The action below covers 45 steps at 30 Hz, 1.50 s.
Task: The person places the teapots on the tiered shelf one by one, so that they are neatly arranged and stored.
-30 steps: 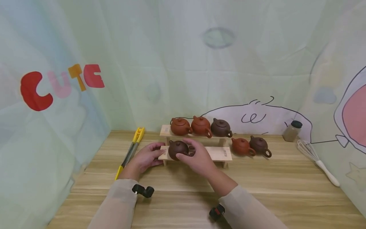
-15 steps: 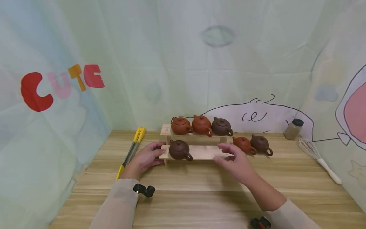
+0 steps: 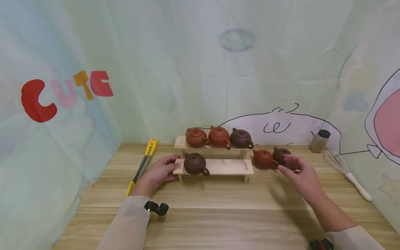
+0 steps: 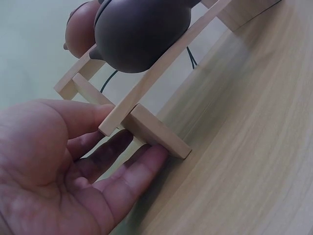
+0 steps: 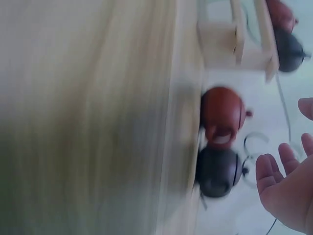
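Observation:
A two-step wooden stand point(image 3: 229, 166) bears several small teapots. My left hand point(image 3: 160, 171) grips the left end of its lower step; in the left wrist view the thumb lies on the board's end and the fingers touch the leg point(image 4: 161, 132). One dark brown teapot point(image 3: 194, 164) sits at the left of that step. To the right of the stand, a reddish teapot point(image 3: 263, 159) and another dark brown teapot point(image 3: 280, 154) stand side by side on the table. My right hand point(image 3: 304, 177) is in front of this dark pot, fingers spread, holding nothing and partly hiding it.
On the upper step stand two reddish teapots point(image 3: 196, 138) and a dark one point(image 3: 240, 139). Yellow-ended tongs point(image 3: 143, 166) lie left of the stand. At the right are a dark-lidded jar point(image 3: 319, 141) and a whisk point(image 3: 357, 185). A printed curtain hangs behind the table.
My right hand has let go of the dark teapot on the lower step and moved right, past the step's end, to the two teapots on the table. The left hand stays put.

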{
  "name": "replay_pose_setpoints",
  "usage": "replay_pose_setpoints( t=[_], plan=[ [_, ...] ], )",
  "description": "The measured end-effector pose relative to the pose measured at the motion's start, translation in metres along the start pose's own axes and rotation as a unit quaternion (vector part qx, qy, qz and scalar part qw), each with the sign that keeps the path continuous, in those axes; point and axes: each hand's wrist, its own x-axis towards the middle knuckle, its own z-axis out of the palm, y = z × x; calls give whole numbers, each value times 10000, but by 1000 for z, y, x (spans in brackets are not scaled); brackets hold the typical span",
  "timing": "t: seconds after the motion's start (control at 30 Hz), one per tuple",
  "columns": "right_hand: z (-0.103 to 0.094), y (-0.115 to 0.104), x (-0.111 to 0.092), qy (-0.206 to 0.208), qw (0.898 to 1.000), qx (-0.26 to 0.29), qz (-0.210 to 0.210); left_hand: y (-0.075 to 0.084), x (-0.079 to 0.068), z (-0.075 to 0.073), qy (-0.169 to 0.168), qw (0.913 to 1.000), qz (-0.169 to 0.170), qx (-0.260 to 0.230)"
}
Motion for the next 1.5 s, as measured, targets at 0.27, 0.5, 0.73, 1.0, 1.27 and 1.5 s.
replay_pose_setpoints(
  t=[0.27,0.5,0.73,1.0,1.27,1.5],
  plan=[
    [-20,22,27,303,9994,-96,113,-1,0,-1,32,10000,14,-14],
    [-21,35,53,-224,9983,-224,479,-1,0,0,74,10000,3,-21],
    [-15,49,74,-711,9940,-439,705,-1,0,1,64,10000,7,-32],
    [-7,57,84,-950,9913,-544,728,-1,0,1,95,10000,2,8],
    [-6,55,83,-981,9909,-504,769,-1,0,1,54,10000,-6,-37],
    [-8,54,74,-780,9917,-701,748,0,0,0,105,9999,-62,-38]
  ],
)
